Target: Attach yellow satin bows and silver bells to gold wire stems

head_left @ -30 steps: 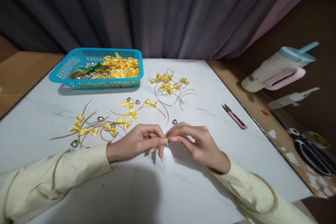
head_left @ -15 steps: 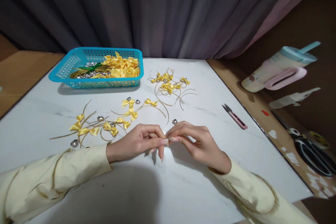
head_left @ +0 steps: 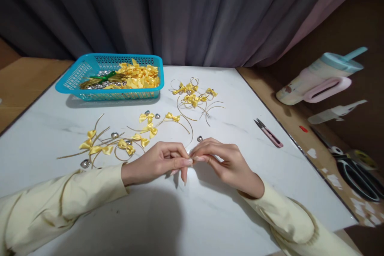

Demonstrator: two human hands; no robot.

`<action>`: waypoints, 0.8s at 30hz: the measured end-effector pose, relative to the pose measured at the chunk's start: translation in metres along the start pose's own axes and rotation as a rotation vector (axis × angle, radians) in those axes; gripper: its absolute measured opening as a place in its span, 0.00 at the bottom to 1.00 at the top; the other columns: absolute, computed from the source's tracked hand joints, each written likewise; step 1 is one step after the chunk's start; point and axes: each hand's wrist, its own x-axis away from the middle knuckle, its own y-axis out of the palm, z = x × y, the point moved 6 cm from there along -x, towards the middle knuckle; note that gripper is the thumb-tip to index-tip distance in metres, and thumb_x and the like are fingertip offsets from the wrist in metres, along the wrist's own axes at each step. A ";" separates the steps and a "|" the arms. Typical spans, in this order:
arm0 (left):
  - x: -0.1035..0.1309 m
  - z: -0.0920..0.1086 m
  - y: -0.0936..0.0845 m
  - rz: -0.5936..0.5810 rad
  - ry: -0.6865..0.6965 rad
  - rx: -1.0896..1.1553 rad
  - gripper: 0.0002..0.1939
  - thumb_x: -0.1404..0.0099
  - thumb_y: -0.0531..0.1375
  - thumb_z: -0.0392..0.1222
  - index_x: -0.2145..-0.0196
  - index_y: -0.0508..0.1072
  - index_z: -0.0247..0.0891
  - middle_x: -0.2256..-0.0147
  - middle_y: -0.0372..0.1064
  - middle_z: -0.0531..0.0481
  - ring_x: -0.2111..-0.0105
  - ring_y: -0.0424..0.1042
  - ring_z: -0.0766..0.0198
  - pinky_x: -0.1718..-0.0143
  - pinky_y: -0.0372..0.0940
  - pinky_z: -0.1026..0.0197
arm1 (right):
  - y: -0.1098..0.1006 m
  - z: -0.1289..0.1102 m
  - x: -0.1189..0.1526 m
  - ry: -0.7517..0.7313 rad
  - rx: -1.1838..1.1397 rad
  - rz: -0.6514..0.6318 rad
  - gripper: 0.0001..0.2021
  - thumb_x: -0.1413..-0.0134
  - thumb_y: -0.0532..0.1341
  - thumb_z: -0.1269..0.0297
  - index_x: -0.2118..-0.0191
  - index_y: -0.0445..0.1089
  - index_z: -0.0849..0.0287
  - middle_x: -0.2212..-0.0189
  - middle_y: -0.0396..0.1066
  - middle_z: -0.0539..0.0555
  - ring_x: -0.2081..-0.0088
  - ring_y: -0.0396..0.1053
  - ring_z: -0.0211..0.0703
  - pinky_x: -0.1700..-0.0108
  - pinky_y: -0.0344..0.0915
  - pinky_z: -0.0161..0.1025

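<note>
My left hand (head_left: 165, 161) and my right hand (head_left: 220, 160) meet fingertip to fingertip over the white tabletop, each closed in a pinch. A thin gold cord (head_left: 192, 130) curves down to the left fingertips and passes out of sight there. Whatever lies in the right pinch is hidden by the fingers. Just beyond the right knuckles rests a silver heart bead (head_left: 199, 139). Left of my hands lie several yellow satin bows (head_left: 126, 147), loose gold cords (head_left: 72, 156) and more heart beads (head_left: 85, 163).
Behind on the left stands a blue basket (head_left: 120, 95) of bows, beads and bundled cord. Looped cords with bows (head_left: 192, 99) lie at the back middle. To the right are thread snips (head_left: 268, 133), a tumbler (head_left: 318, 78), a small bottle (head_left: 333, 114) and black-handled scissors (head_left: 357, 178).
</note>
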 end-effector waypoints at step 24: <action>0.000 -0.001 0.000 0.000 0.003 -0.003 0.10 0.37 0.57 0.43 0.71 0.68 0.32 0.78 0.73 0.48 0.82 0.56 0.72 0.79 0.51 0.66 | 0.001 0.001 0.000 0.001 0.018 -0.005 0.08 0.41 0.55 0.69 0.69 0.71 0.59 0.73 0.74 0.54 0.68 0.70 0.40 0.62 0.67 0.40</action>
